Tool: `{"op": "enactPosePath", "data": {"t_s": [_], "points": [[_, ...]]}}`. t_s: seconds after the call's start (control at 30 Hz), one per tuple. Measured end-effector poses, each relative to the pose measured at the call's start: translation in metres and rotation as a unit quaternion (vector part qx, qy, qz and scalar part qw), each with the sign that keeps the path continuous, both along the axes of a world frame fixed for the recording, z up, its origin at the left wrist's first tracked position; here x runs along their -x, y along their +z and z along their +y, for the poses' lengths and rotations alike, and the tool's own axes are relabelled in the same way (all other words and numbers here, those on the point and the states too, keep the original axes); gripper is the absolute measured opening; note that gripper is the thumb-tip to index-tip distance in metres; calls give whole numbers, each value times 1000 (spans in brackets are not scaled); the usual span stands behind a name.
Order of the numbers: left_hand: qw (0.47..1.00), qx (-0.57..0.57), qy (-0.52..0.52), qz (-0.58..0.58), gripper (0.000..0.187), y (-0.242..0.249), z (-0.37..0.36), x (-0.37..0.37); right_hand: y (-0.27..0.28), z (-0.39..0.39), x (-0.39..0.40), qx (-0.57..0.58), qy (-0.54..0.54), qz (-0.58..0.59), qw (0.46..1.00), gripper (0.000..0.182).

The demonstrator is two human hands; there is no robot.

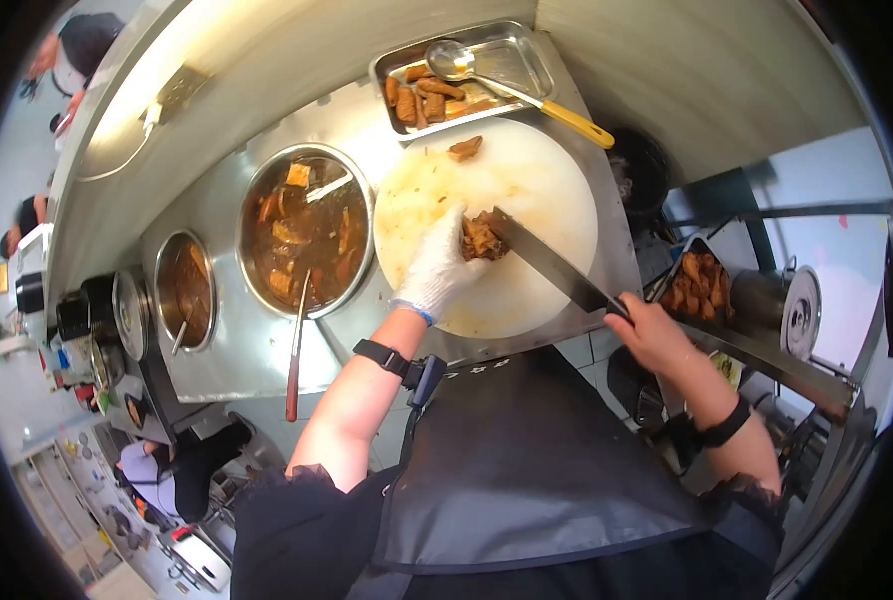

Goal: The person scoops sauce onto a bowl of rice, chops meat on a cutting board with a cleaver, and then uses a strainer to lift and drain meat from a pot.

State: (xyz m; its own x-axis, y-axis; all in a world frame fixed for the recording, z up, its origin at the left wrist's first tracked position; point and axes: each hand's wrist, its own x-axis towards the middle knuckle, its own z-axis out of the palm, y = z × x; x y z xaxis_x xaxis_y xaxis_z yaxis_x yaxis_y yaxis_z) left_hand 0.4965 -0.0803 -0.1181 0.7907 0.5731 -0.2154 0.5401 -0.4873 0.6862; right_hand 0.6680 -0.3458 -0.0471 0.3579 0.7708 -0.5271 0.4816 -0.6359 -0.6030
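My left hand [442, 262], in a white glove, is closed around the left side of a clump of brown cooked meat [484, 236] on the round white cutting board [537, 300]. In my bare right hand [652, 335] is the dark handle of a cleaver [557, 268]. Its broad blade slants up and left across the board, with the tip end right at the meat. A smaller brown piece of meat [465, 149] lies near the board's far edge.
Left of the board, a large pot [365, 262] and a smaller pot [210, 325] hold brown broth; a red-handled ladle [295, 370] leans in the large one. Behind stands a metal tray [539, 65] with brown rolls and a yellow-handled ladle [577, 122]. A person [157, 480] is at lower left.
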Motion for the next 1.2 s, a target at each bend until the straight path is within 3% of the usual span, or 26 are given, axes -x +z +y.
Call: {"op": "enactPosePath", "data": {"t_s": [0.1,0.33,0.47,0.53,0.57,0.6,0.67,0.8,0.87,0.9,0.93,0.97,1.2], "points": [[1000,-26,-12,-2,77,2,0,-1,-1,3,-17,-39,28,20,999,33],[999,20,-36,35,78,6,3,-4,10,26,-19,25,27,52,998,34],[997,-64,-38,-1,77,-8,0,-2,12,35,-23,38,27,57,997,36],[996,-78,-43,-8,76,-7,-4,-2,8,37,-22,56,-1,104,993,38],[998,-58,-28,-6,75,-4,-5,-4,22,44,-21,125,-55,190,972,38],[999,-39,-11,-3,74,-2,-6,-5,16,39,-18,122,-58,188,973,38],[999,-42,-5,-11,73,0,-10,-5,-9,25,-9,104,-149,304,935,36],[998,-49,15,-22,73,-5,-16,-1,-21,6,21,72,-256,373,889,36],[998,-67,-6,-14,74,-6,-12,-1,-32,-7,26,66,-219,319,920,36],[997,-79,-27,-1,74,-6,-9,-1,-35,-14,29,4,-139,170,976,36],[996,-81,-26,1,74,-4,-9,0,-35,-17,32,-57,-56,19,997,39],[996,-76,-40,-3,72,-1,-9,0,-24,-16,29,6,-60,27,998,41],[996,-68,-59,-1,71,-14,-3,-1,-38,-8,44,9,-85,5,996,40]]}}
